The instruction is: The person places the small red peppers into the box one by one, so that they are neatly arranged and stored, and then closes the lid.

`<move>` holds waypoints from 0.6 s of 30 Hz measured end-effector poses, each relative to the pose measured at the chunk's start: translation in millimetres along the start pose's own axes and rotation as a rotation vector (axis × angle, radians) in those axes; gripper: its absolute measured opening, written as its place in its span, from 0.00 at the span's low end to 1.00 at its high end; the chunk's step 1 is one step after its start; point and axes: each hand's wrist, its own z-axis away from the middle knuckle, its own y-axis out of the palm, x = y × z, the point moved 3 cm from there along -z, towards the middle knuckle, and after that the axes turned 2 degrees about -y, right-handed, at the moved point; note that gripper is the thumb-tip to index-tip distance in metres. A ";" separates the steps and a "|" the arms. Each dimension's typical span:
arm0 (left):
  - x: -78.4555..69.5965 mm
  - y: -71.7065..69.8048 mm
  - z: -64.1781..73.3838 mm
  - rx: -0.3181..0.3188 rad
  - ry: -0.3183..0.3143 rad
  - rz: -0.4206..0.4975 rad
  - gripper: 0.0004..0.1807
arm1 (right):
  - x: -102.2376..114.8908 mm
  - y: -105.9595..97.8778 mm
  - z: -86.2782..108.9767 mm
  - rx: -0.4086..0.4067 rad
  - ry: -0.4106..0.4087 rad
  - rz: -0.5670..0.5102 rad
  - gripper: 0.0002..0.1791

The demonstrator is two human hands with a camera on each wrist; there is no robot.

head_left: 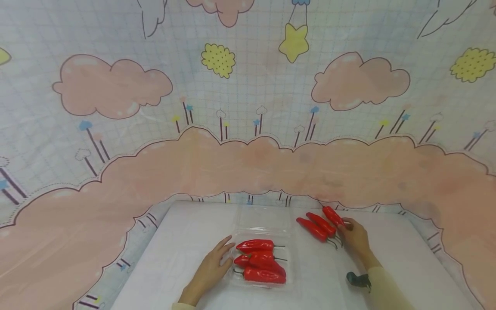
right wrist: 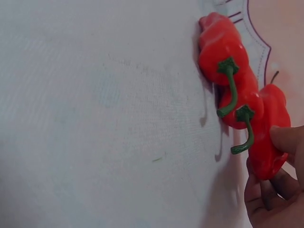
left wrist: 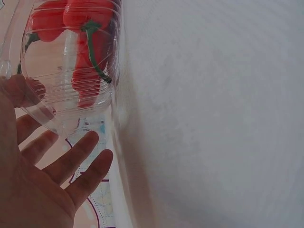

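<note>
A clear plastic clamshell box [head_left: 290, 269] lies with its lid [head_left: 263, 218] folded back, away from me. Inside it are several red peppers [head_left: 265, 274] with green stems. My left hand [head_left: 210, 268] is at the box's left side, fingers loosely spread; in the left wrist view its thumb [left wrist: 23, 90] overlaps the box wall. On the right, my right hand [head_left: 357, 239] pinches a red pepper [right wrist: 268, 128] by one end between thumb and fingers, its stem pointing away. Two more red peppers [head_left: 312, 229] lie side by side just left of the held one.
A white-covered table [head_left: 186, 241] carries everything. A dark green object [head_left: 358, 280] shows beside the right sleeve [head_left: 387, 290]. Behind the table stands a cloth backdrop [head_left: 248, 168] printed with clouds and stars.
</note>
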 end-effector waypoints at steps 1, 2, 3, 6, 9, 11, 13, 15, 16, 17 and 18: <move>0.0 0.2 -0.2 0.004 -0.003 0.000 0.24 | 0.1 -0.7 0.6 -0.005 -0.003 -0.001 0.29; 0.0 0.4 -0.3 0.007 -0.006 0.001 0.24 | -0.2 -1.1 1.3 -0.005 0.005 -0.002 0.29; -0.1 0.5 -0.3 0.008 -0.007 0.003 0.24 | -0.3 -1.7 2.0 -0.008 0.008 -0.006 0.29; -1.4 0.1 -0.4 0.011 -0.010 0.003 0.24 | -0.2 -3.7 3.2 -0.010 0.026 -0.017 0.31; -2.4 -0.5 -0.3 0.008 -0.009 0.003 0.24 | 3.3 -7.6 5.6 -0.019 0.003 -0.021 0.31; -3.0 -0.9 0.0 0.005 -0.009 0.001 0.24 | 7.6 -11.2 7.9 -0.037 -0.035 -0.017 0.30; -2.9 -0.9 0.2 0.001 -0.009 -0.002 0.24 | 12.0 -14.5 10.7 -0.053 -0.062 -0.016 0.30; -3.1 -1.1 0.6 -0.004 -0.010 -0.001 0.24 | 16.1 -17.2 13.5 -0.066 -0.070 -0.025 0.30; -3.1 -1.1 0.8 -0.006 -0.011 -0.002 0.23 | 17.9 -18.3 15.0 -0.072 -0.071 -0.030 0.29; -3.2 -1.1 1.1 -0.008 -0.011 -0.003 0.23 | 19.0 -19.1 16.4 -0.074 -0.073 -0.035 0.30; -3.1 -0.9 1.2 -0.008 -0.012 -0.004 0.23 | 20.2 -19.7 18.0 -0.077 -0.067 -0.042 0.29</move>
